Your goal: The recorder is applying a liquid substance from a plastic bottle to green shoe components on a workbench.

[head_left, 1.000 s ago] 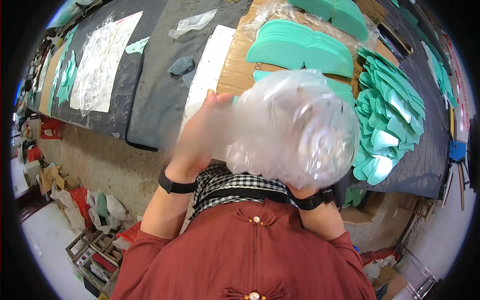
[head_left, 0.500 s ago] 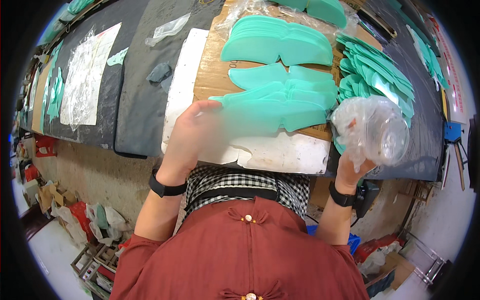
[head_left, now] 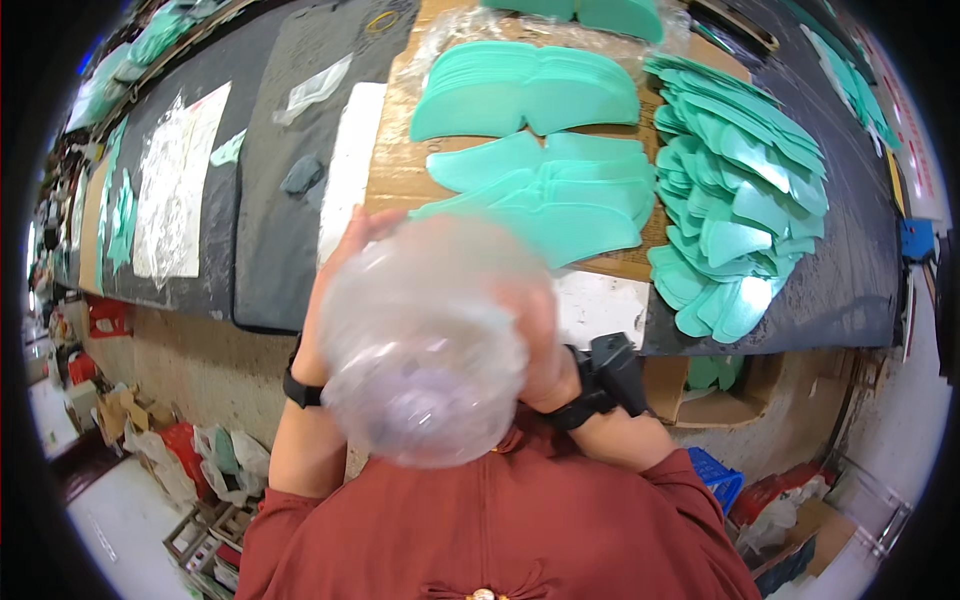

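Note:
A clear, rounded plastic container [head_left: 420, 390], smeared by motion, is up close before my chest. My right hand [head_left: 537, 335] grips it on its right side. My left hand [head_left: 340, 250] is at its left side, mostly hidden behind it, so whether those fingers touch it I cannot tell. Just beyond lie overlapping sea-green, wing-shaped sheets [head_left: 590, 215], their near left part covered by the container. Farther back sits a neat stack of the same sheets [head_left: 530, 90]. To the right is a large, loosely fanned heap of them [head_left: 745, 190].
Brown cardboard [head_left: 395, 165] and a white board [head_left: 605, 308] lie under the sheets on the dark table [head_left: 850, 280]. Crumpled clear film [head_left: 460, 45] is behind the stack. A white sheet under film [head_left: 180, 190] is at the left. An open carton [head_left: 725, 408] stands below the table edge.
My right hand has brought the clear container from the right table edge leftward to my chest. The heap it covered now shows fully. My left hand has come off the green sheets.

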`<move>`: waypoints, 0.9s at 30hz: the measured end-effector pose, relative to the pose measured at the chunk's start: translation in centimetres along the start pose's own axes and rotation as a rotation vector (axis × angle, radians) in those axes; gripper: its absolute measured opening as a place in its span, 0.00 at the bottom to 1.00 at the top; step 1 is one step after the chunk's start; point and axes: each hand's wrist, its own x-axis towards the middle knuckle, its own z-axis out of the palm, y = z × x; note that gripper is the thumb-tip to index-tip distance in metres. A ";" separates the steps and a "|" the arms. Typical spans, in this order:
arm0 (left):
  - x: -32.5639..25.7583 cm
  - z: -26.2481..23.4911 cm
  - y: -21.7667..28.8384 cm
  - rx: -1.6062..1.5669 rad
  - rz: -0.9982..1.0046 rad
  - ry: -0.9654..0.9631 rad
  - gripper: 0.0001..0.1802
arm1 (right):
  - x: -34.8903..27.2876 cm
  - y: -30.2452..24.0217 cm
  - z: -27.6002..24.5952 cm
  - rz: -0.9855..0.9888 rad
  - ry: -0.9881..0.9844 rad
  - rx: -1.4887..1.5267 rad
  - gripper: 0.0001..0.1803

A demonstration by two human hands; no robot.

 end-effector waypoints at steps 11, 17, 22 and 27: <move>0.5 0.5 -0.8 0.392 0.116 -0.066 0.15 | -6.6 2.0 -11.8 0.140 0.320 -0.551 0.35; -0.8 1.8 0.6 0.327 0.105 -0.076 0.15 | -6.4 1.2 -15.3 0.047 0.429 -0.782 0.36; -1.3 0.8 1.1 0.347 0.165 -0.005 0.14 | -5.8 0.4 -16.3 -0.042 0.340 -1.594 0.28; -1.1 -0.1 -0.3 0.386 0.143 0.011 0.13 | -2.6 1.3 -12.5 0.034 0.294 -1.039 0.30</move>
